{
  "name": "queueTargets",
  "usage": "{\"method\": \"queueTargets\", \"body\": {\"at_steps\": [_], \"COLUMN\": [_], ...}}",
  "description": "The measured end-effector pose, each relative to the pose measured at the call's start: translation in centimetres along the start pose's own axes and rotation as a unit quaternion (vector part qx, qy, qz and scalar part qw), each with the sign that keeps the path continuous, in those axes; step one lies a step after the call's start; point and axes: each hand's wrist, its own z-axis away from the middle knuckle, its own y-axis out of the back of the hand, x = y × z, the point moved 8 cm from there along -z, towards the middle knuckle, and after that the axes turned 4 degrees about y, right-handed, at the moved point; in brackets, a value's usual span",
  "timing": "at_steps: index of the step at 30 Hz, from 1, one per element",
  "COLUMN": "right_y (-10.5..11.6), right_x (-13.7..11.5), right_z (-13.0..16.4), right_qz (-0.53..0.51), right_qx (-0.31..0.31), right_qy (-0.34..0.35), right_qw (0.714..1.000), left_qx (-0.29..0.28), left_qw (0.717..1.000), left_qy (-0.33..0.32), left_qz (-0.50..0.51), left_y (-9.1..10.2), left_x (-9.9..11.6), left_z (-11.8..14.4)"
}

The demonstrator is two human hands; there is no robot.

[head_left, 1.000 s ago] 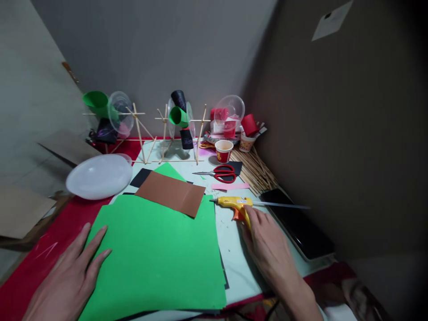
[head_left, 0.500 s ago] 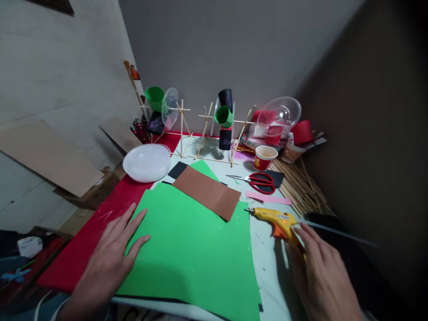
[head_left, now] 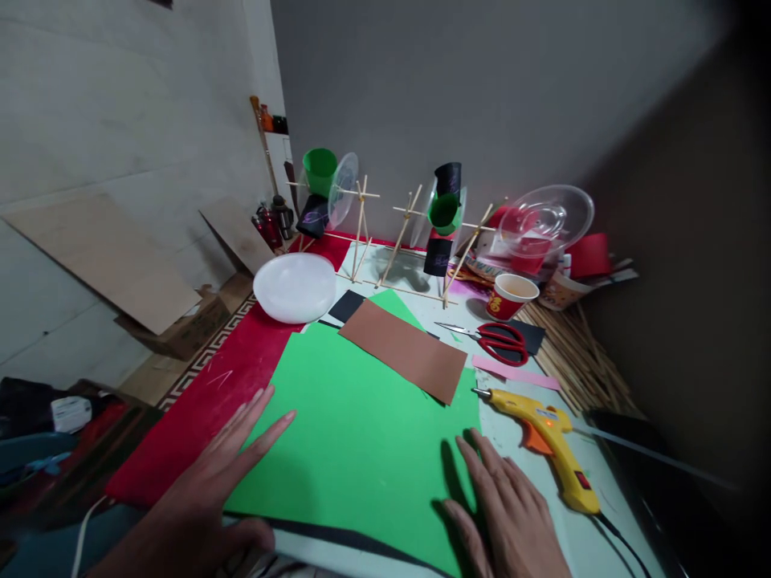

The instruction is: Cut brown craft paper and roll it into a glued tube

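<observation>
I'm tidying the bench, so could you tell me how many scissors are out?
1: the red-handled scissors lie beyond the yellow glue gun, near the paper cup. Clutter behind may hide others.

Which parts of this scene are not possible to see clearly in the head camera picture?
- Right hand: wrist cut off by the bottom edge.
- Left hand: the thumb tip lies at the bottom edge; blurred.
- Black sheet: mostly hidden under the green sheet.
- Glue gun cord: runs out of the bottom edge.
- Dark flat object at right: lost in shadow.
- Print on the red paper cup: too small.
</observation>
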Motion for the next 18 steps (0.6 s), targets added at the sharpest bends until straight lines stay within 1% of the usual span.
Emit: {"method": "queueTargets", "body": {"at_steps": [3, 6, 9, 10, 13, 16, 17, 18], "right_y": [0.1, 0.2, 0.6, 0.8, 1.8, 2.2, 1.9, 1.6], "right_x": [0.7, 1.1, 1.0, 1.0, 1.6, 3.3, 3.9, 4.5], "right_z": [0.0, -0.1, -0.5, -0.6, -1.3, -3.5, -4.7, -6.3], "right_qz": [0.022, 0.033, 0.02, 0.013, -0.011, -0.028, -0.029, -0.029], "right_qx": [-0.002, -0.015, -0.026, -0.029, -0.023, -0.028, -0.043, -0.044], "right_qy": [-0.014, -0.022, -0.024, -0.022, -0.018, -0.024, -0.023, -0.018], "right_qw": [1.0, 0.999, 0.999, 0.999, 1.0, 0.999, 0.998, 0.998], "left_qx": [0.018, 0.058, 0.086, 0.094, 0.125, 0.143, 0.146, 0.148], "left_qw": [1.0, 0.997, 0.996, 0.995, 0.991, 0.987, 0.987, 0.986], "left_qy": [-0.019, -0.043, -0.012, -0.012, -0.043, -0.066, -0.072, -0.08], "left_qz": [0.003, 0.0, 0.014, 0.02, 0.033, 0.025, 0.021, 0.018], "left_y": [0.2, -0.3, -1.0, -1.2, -1.2, -1.4, -1.4, -1.4], "left_x": [-0.7, -1.1, -1.8, -1.8, -1.5, -1.9, -2.1, -2.3], "left_z": [-0.6, -0.8, -0.7, -0.7, -0.6, -0.9, -1.0, -1.1]}}
